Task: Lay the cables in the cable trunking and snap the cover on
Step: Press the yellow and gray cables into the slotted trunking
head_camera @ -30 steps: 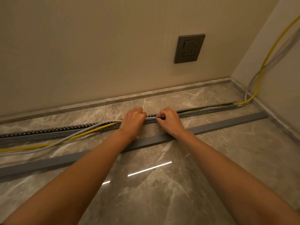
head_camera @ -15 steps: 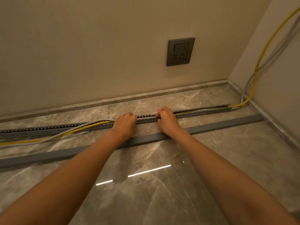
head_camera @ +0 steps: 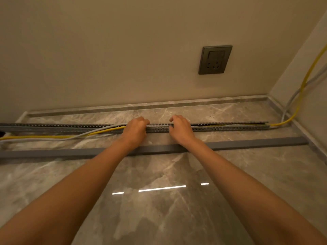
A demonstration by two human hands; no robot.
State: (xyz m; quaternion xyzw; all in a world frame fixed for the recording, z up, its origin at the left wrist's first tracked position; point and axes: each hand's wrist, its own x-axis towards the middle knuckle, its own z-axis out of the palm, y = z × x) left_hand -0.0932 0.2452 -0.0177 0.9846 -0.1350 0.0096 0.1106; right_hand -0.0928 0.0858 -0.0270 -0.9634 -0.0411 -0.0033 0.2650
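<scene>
A long grey slotted cable trunking lies on the marble floor, parallel to the wall. A yellow cable and a grey cable run inside its right half; left of my hands they come out and trail over the floor. My left hand is curled over the trunking where the cables leave it, fingers pressing on them. My right hand rests on the trunking a short way to the right, fingers bent over its edge. The grey cover strip lies loose on the floor, nearer to me.
A dark wall socket sits above the trunking's right part. Both cables climb the side wall in the right corner. A stone skirting runs along the back wall. The glossy floor reflects a light strip.
My left hand has slid left along the trunking, so the gap between my hands has widened. The view has shifted, showing more of the trunking's left end.
</scene>
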